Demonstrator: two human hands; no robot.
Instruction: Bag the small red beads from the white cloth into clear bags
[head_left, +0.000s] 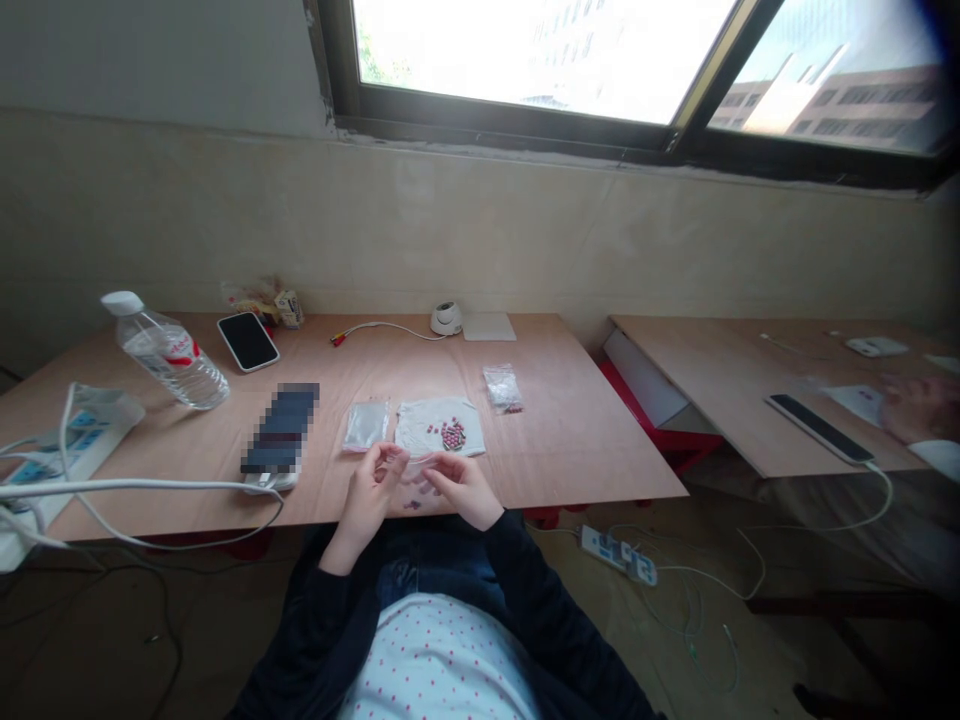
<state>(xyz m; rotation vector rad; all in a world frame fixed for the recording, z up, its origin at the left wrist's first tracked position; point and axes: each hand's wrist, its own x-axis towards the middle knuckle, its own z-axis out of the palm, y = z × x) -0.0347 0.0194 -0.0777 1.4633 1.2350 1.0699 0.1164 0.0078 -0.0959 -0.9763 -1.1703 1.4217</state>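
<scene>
Pinching a thin pale strip (420, 461) between left hand (367, 497) and right hand (465, 488)! Just below a white cloth (418, 425), red beads (452, 435) on top

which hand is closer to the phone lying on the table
Left. The left hand is just right of the phone and not touching it; the right hand is farther off, on the far side of the left hand.
</scene>
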